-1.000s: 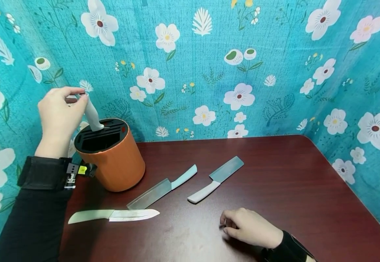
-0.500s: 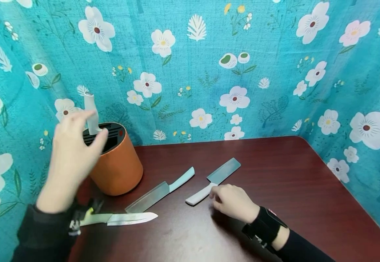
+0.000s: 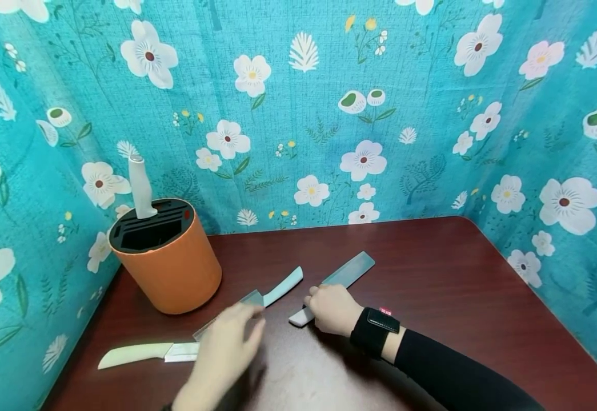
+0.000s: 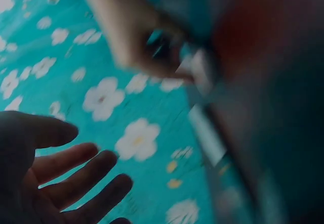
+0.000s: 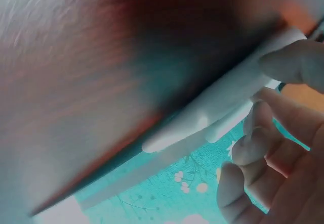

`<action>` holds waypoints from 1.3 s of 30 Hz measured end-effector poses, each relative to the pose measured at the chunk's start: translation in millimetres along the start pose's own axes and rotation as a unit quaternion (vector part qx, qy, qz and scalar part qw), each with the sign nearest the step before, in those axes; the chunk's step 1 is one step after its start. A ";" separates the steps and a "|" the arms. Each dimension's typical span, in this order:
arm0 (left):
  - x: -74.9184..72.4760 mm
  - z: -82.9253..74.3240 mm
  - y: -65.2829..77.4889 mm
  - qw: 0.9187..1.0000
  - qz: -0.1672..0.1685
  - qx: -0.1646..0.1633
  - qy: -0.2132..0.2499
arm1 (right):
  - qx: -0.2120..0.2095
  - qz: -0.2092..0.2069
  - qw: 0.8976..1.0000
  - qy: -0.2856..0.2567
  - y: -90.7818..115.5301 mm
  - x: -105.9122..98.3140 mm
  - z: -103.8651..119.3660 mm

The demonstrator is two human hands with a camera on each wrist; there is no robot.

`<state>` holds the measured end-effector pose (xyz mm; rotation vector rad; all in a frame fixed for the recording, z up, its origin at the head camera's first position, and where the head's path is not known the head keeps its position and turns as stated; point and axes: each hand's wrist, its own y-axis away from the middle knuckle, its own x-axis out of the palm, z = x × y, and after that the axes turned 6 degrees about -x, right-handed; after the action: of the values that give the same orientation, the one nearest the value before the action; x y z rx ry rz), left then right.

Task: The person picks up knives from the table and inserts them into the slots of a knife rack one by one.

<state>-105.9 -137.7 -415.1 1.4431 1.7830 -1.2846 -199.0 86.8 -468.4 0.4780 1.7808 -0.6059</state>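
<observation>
In the head view my right hand [image 3: 335, 309] grips a cleaver [image 3: 352, 269] by its white handle. Thumb and index finger close on that handle [image 5: 217, 100] in the right wrist view, while the other fingers curl loosely. My left hand [image 3: 228, 342], blurred, passes over a second cleaver with a pale blue handle [image 3: 284, 285] and hides much of its blade. It holds nothing, and its fingers [image 4: 83, 181] are spread in the left wrist view. A knife with a pale green handle [image 3: 136, 354] lies to its left, the blade tip hidden behind the hand.
An orange round knife block [image 3: 175, 279] with a black slotted top stands at the back left of the dark red table [image 3: 432, 285]. One white-handled knife [image 3: 141, 188] stands upright in it. A turquoise floral curtain [image 3: 277, 114] hangs behind the table and along its sides.
My left hand has let go of the white-handled knife in the block and moved down and right over the table. My right hand has moved up and left, taking hold of the cleaver's handle.
</observation>
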 end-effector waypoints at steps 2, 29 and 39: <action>12.1 -1.3 12.0 0.999 0.035 0.004 -0.013 | -0.007 -0.001 1.000 0.028 -1.1 2.9 2.9; 38.0 6.8 51.5 0.988 0.142 0.020 0.049 | -0.046 -0.049 0.987 0.145 -11.0 -39.4 -7.7; 0.6 -3.8 32.2 0.969 0.119 0.085 0.201 | -0.032 -0.129 0.987 0.095 -4.2 -118.2 -18.8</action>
<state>-75.2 -134.4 -425.3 2.0659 1.7005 -1.0976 -182.7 93.2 -349.9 0.2694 2.0568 -0.6976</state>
